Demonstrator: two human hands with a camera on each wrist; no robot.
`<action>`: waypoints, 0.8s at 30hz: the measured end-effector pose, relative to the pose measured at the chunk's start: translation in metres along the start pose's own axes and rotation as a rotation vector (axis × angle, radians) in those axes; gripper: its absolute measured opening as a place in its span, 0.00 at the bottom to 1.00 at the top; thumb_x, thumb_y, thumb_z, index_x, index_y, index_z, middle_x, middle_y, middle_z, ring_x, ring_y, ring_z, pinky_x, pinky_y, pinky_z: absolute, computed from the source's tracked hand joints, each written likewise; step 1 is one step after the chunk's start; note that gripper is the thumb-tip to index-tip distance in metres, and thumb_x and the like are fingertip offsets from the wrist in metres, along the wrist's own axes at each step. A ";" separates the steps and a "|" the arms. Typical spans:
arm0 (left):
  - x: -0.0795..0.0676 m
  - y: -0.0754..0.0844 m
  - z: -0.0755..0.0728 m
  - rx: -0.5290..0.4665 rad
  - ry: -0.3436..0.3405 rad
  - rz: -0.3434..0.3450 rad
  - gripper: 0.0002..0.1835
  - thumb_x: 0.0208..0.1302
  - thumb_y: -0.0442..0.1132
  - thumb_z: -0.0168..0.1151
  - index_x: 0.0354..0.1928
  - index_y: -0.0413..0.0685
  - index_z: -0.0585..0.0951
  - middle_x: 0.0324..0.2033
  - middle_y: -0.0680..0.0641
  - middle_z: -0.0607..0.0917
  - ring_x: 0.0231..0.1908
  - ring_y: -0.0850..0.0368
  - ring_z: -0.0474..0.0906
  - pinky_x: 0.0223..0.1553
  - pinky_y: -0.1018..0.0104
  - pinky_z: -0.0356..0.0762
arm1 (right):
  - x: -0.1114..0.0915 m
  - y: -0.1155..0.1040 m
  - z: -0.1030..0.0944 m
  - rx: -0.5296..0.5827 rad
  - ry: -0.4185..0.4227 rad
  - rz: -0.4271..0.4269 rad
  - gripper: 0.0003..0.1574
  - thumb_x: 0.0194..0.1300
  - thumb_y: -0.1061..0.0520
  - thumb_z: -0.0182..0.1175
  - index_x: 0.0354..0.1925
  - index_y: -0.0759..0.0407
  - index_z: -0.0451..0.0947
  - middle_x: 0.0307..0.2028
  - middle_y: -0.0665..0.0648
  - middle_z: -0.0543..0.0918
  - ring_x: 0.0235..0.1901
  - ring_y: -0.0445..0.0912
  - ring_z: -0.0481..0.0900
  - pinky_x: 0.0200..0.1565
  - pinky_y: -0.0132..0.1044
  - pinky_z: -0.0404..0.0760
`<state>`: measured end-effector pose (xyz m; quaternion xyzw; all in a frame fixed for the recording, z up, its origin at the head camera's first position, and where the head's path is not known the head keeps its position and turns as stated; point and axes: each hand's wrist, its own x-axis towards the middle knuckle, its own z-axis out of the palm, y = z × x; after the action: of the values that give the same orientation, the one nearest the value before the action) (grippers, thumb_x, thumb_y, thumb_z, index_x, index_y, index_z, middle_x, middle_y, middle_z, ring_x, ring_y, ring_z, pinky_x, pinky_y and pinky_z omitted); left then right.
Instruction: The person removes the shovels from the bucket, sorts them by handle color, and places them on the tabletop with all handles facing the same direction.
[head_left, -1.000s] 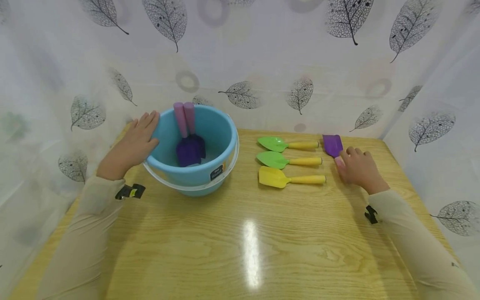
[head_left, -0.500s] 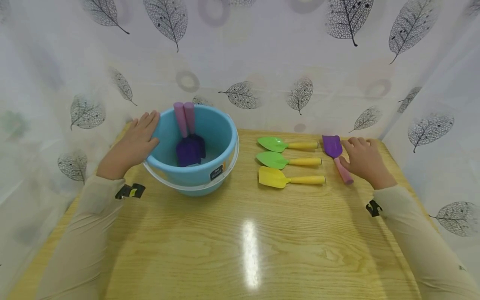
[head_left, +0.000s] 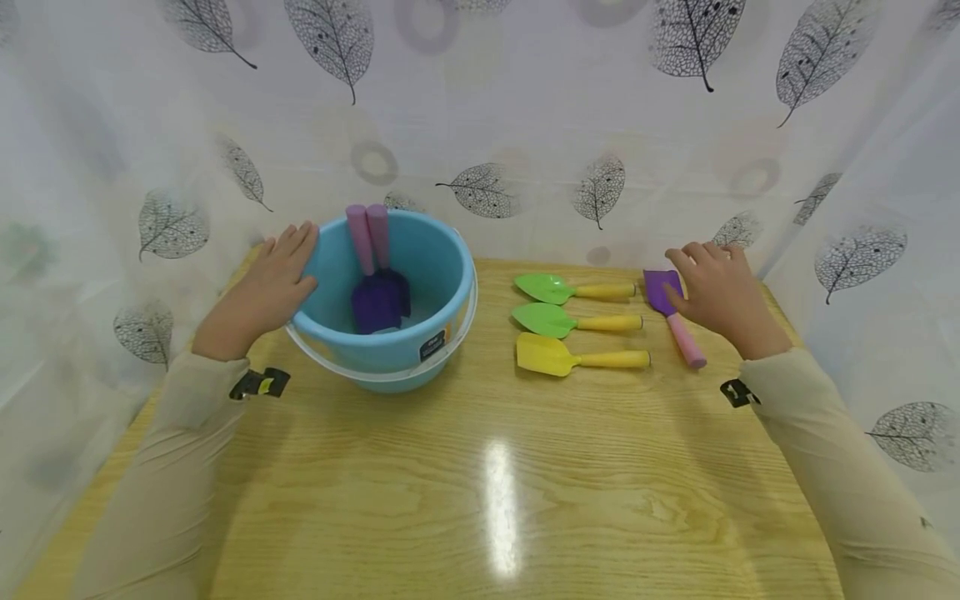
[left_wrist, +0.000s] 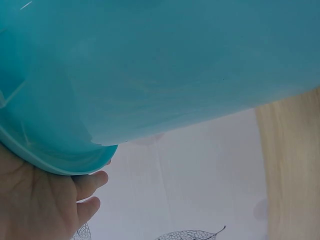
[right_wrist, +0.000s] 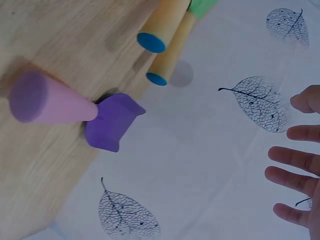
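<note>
My left hand (head_left: 266,287) lies with extended fingers along the left rim of a light blue bucket (head_left: 390,358); the left wrist view has its palm (left_wrist: 37,200) against that rim. Two purple shovels (head_left: 378,304) with pink handles lean inside the bucket. On the right, my right hand (head_left: 716,292) is raised above the table with fingers spread, holding nothing. Just left of it on the table lies another purple shovel (head_left: 682,337), its pink handle toward me. The right wrist view has this shovel (right_wrist: 60,100) apart from the fingers (right_wrist: 292,157).
Between bucket and right hand lie two green trowels (head_left: 543,320) and a yellow shovel (head_left: 547,356), all with yellow handles pointing right. A white bucket handle (head_left: 352,375) hangs in front. A leaf-print curtain (head_left: 525,117) closes off the wooden table (head_left: 600,483) behind and at the sides.
My right hand has let go of the purple shovel's pink handle, drawn off to the right, then lifted up and back. The left hand and bucket have stayed still.
</note>
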<state>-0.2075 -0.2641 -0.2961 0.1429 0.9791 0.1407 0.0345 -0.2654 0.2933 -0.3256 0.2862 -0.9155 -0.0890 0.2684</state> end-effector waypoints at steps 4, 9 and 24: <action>-0.001 0.000 0.000 -0.001 0.004 0.004 0.35 0.71 0.39 0.36 0.72 0.32 0.37 0.72 0.32 0.38 0.72 0.35 0.30 0.70 0.38 0.29 | 0.017 -0.009 -0.010 -0.001 0.020 -0.041 0.26 0.53 0.53 0.63 0.49 0.66 0.75 0.40 0.68 0.81 0.40 0.63 0.78 0.46 0.61 0.73; -0.001 -0.001 0.000 -0.003 0.000 0.004 0.35 0.71 0.40 0.36 0.72 0.33 0.36 0.72 0.32 0.38 0.72 0.35 0.29 0.70 0.38 0.29 | 0.039 -0.025 -0.025 0.026 0.028 -0.075 0.26 0.54 0.52 0.60 0.49 0.65 0.74 0.41 0.67 0.81 0.41 0.63 0.78 0.49 0.61 0.71; -0.001 0.000 -0.002 -0.013 0.000 0.003 0.35 0.71 0.39 0.36 0.72 0.33 0.37 0.72 0.32 0.38 0.72 0.35 0.30 0.70 0.39 0.29 | 0.104 -0.065 -0.048 0.056 0.090 -0.267 0.25 0.57 0.52 0.61 0.49 0.65 0.74 0.40 0.66 0.80 0.42 0.62 0.77 0.50 0.61 0.70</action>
<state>-0.2069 -0.2643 -0.2944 0.1443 0.9779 0.1471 0.0351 -0.2800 0.1800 -0.2605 0.4166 -0.8584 -0.0851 0.2869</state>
